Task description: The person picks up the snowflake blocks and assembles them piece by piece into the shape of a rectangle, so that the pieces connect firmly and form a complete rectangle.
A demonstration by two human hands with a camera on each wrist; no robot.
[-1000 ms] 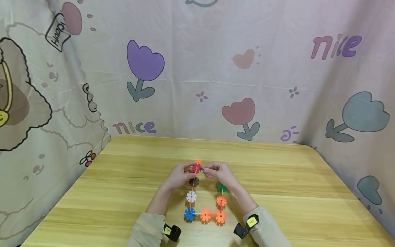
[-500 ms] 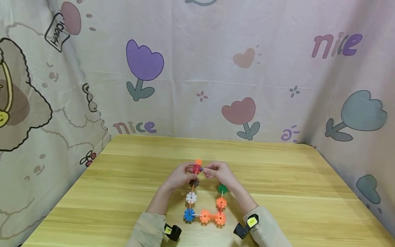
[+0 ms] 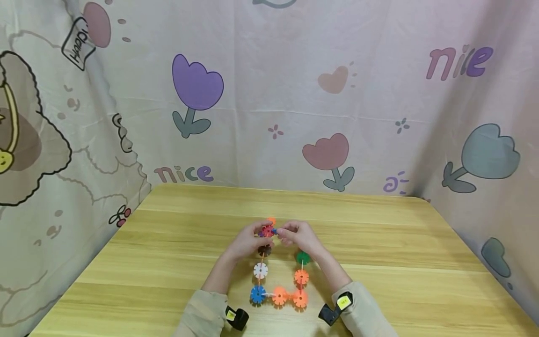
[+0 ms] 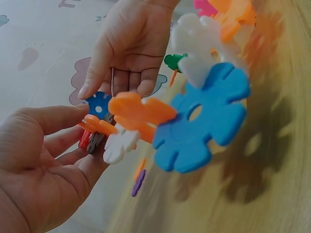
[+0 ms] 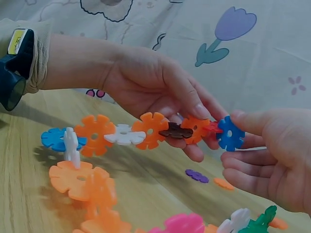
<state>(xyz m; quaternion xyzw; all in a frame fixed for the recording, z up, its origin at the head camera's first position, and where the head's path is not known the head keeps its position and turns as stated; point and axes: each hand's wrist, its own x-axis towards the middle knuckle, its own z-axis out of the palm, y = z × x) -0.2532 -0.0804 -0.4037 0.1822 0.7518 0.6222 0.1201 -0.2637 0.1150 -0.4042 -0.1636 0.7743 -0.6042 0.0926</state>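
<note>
Plastic snowflake discs with slotted rims are linked in a U-shaped chain. My left hand (image 3: 246,241) grips its far left end, around the red disc (image 3: 267,231) and the orange disc (image 5: 194,129) beside it. Between thumb and fingers, my right hand (image 3: 303,236) pinches a blue disc (image 5: 230,133) against the red one; how deep the slots sit is hidden. Down the left side run a brown disc (image 5: 176,131), a white disc (image 3: 260,270) and a blue corner disc (image 3: 258,295). Along the near side lies an orange disc (image 3: 280,296). The right side ends in a green disc (image 3: 302,257).
A loose purple disc (image 5: 197,175) and a loose orange disc (image 5: 224,183) lie on the wooden table (image 3: 379,243) beyond the chain. A patterned cloth (image 3: 252,93) hangs behind the table. Both wrists wear black cameras.
My left fingers have shifted slightly over the red disc, and it has turned a little. The chain's near side has slid slightly toward me. The right hand stays nearly still.
</note>
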